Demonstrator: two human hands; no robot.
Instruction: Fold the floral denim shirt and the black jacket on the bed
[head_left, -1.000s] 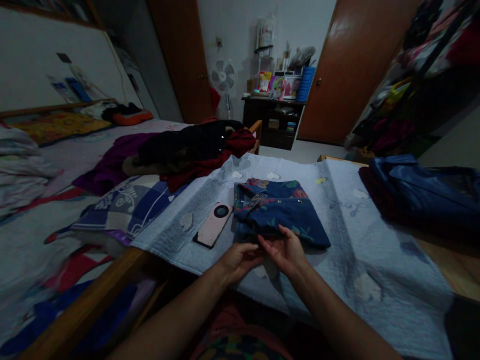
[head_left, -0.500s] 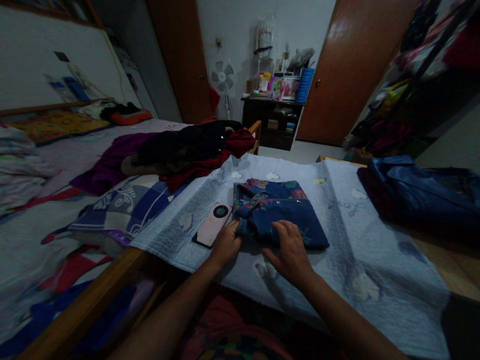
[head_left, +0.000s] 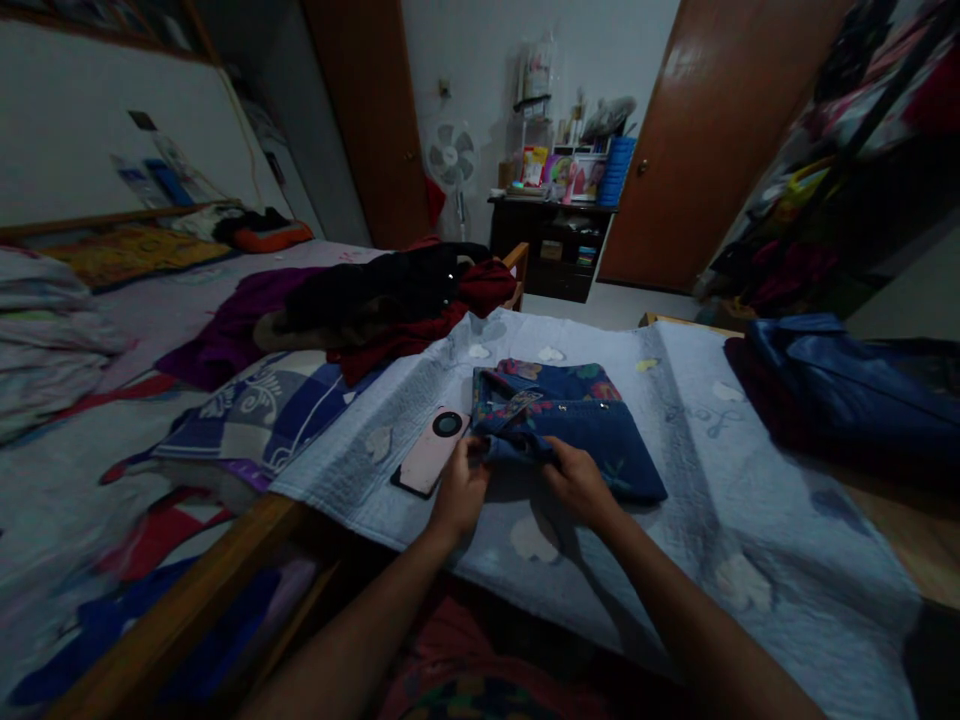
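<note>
Gripping at two points noted: left hand [head_left: 460,497] and right hand [head_left: 581,487] pinch the near edge of the folded blue floral denim garment [head_left: 592,440], right of the flat pink phone [head_left: 424,460]; right hand, previously open, has closed, giving two-handed control

Counting round the clock from mid-view: two hands here, one left hand [head_left: 461,490] at six o'clock, one right hand [head_left: 581,485] between four and five. One folded shirt [head_left: 585,445], just off the middle toward five, and on it, two shiny snaps [head_left: 604,406] showing! One phone [head_left: 427,455] at seven. One checked pillow [head_left: 259,410] near nine, one clothes heap [head_left: 375,290] at ten, number of pieces unclear. Two brown doors [head_left: 720,140], at eleven and two; one fan [head_left: 451,158] at twelve, one jeans pile [head_left: 855,385] at three, its pieces too dark to count.
</note>
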